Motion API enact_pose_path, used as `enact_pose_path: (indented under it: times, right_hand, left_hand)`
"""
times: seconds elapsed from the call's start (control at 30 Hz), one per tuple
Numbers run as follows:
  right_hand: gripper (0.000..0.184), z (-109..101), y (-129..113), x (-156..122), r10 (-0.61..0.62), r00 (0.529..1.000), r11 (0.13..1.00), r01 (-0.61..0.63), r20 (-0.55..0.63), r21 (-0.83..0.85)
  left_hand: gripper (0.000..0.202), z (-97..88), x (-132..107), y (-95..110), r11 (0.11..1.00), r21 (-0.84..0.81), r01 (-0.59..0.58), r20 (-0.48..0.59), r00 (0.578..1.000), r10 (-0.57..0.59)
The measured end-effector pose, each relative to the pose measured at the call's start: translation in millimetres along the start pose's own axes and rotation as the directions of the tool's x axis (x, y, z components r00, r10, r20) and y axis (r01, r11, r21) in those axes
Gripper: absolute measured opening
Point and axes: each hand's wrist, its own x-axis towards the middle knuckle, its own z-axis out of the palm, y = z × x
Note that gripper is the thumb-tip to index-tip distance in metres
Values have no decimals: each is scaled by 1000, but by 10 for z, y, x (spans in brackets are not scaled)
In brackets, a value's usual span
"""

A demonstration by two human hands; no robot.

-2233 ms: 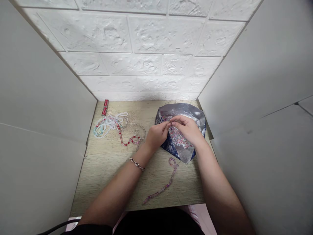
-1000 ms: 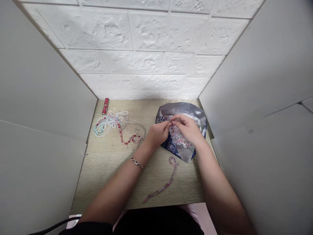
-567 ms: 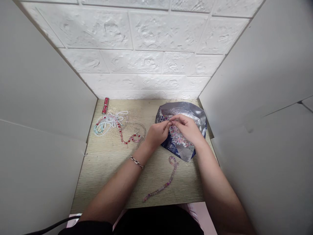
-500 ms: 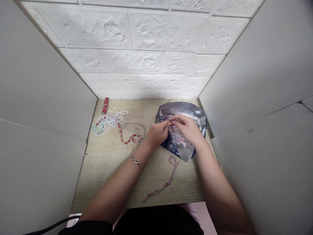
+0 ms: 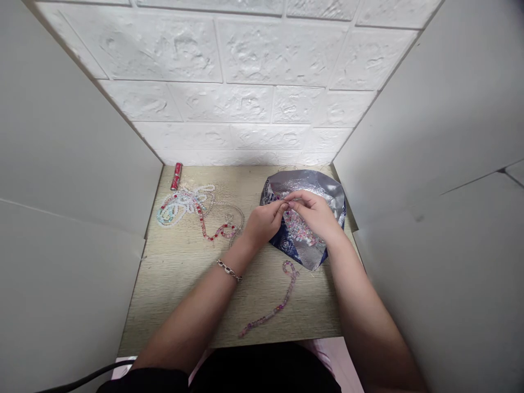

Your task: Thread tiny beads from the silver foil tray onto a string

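An opened silver foil bag with a blue outside [image 5: 323,191] lies flat at the back right of the wooden table [image 5: 180,273], with a heap of small pink and clear beads [image 5: 301,232] on it. My left hand [image 5: 262,224] and my right hand [image 5: 313,213] meet fingertip to fingertip above the beads. Both pinch something tiny that I cannot make out. A chain bracelet [image 5: 229,271] sits on my left wrist.
A pink bead strand [image 5: 274,308] trails from the bag toward the front edge. Tangled white, clear and red bead strings [image 5: 192,210] lie at the back left beside a red tube [image 5: 176,176]. White panels wall in both sides; a brick-pattern wall stands behind.
Only the fingertips have shifted slightly; both hands stay pinched together above the beads in the same place.
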Motion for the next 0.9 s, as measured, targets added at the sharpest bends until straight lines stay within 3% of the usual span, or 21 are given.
enact_pose_path:
  times: [0.27, 0.5, 0.73, 0.9]
  right_hand:
    - [13, 6, 36, -1, -34, 999, 998, 34, 4, -49]
    - [10, 15, 63, 13, -84, 996, 995, 82, -25, -52]
    - [7, 16, 22, -12, -164, 984, 949, 139, -64, -281]
    - [10, 7, -6, -32, -167, 985, 929, 147, -33, -339]
  left_hand:
    - [39, -7, 8, 7, 999, 36, -6, 19, 1000, 5]
    - [39, -25, 2, -3, 998, -58, -9, 30, 999, 11]
    - [38, -32, 8, -8, 997, -82, 1, 49, 999, 3]
    - [39, -27, 12, -25, 994, -106, -2, 51, 999, 7]
